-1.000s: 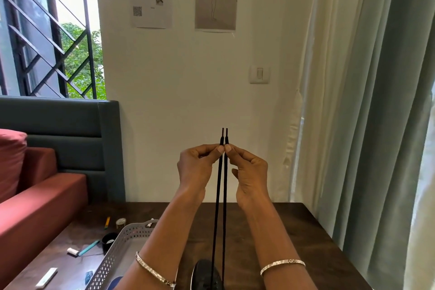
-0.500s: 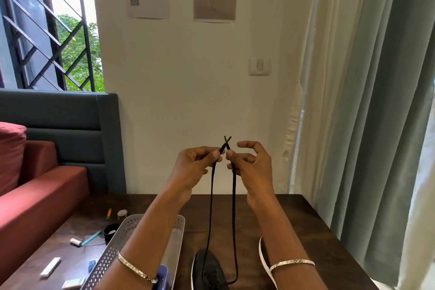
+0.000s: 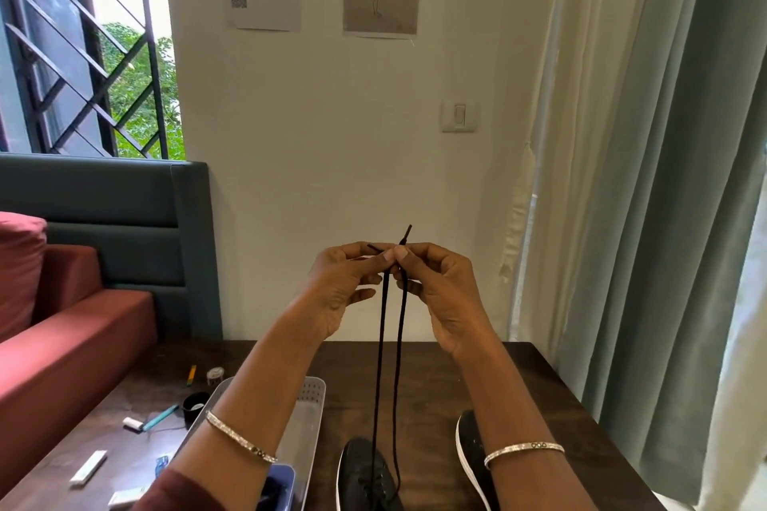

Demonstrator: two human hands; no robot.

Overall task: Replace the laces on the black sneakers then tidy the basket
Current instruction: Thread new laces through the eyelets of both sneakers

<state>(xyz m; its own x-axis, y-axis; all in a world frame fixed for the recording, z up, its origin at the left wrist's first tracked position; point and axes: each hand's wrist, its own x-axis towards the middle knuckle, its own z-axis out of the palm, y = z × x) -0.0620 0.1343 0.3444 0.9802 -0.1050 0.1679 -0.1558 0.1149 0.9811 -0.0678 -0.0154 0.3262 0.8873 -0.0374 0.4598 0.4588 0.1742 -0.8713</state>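
Two strands of a black lace (image 3: pixel 382 344) rise taut from a black sneaker (image 3: pixel 365 477) at the table's near edge. Both of my hands are raised above the table, thumbs together. My left hand (image 3: pixel 344 286) pinches one lace end, whose tip points left over my fingers. My right hand (image 3: pixel 436 286) pinches the other end, with the tip sticking up to the right. The lace ends cross between my thumbs. A second black sneaker (image 3: pixel 471 452) with a white sole lies to the right, partly behind my right forearm. A grey perforated basket (image 3: pixel 309 419) stands left of the shoes.
The dark wooden table (image 3: pixel 523 394) holds small items on its left: a teal pen (image 3: pixel 159 419), a black tape roll (image 3: pixel 195 404), white erasers (image 3: pixel 88 467) and a small round roll (image 3: pixel 215 374). A red sofa (image 3: pixel 62 353) is to the left, curtains (image 3: pixel 664 220) to the right.
The lace ends went from parallel and upright to crossed between my thumbs. My hands lowered slightly and came together; the view tilted down, showing more of both sneakers.
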